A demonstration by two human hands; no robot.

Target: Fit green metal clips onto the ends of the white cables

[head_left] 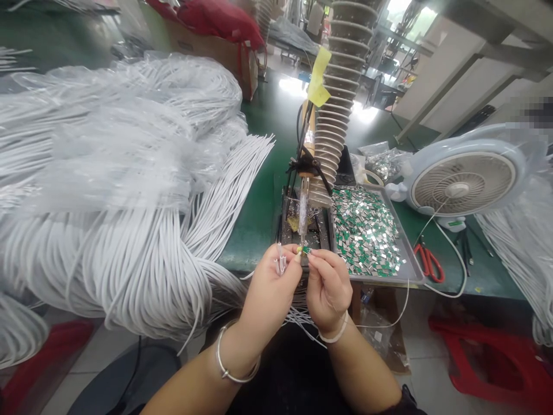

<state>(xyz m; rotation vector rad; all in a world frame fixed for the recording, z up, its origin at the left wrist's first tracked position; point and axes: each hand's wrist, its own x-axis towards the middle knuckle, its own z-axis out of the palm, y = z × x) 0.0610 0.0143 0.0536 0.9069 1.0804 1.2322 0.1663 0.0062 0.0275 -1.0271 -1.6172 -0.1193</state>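
Observation:
My left hand (276,282) is closed around several white cables (281,264), whose cut ends stick up between the fingers. Its thumb and index finger pinch at a spot just under the tip of a soldering iron (304,204), which is mounted pointing down. My right hand (329,285) pinches a small green circuit board (306,250) by its edge at that same tip. The two hands' fingertips almost meet there. Whether a wire touches the board is too small to tell. Behind the tip, a dark stand (287,225) holds bits of solder.
A metal tray (412,262) full of small green boards lies right of the stand. Beyond it are red-handled scissors (428,262) and a fan (464,178). A ribbed exhaust hose (341,86) hangs behind the iron. Big bundles of white cable (129,259) cover the left side.

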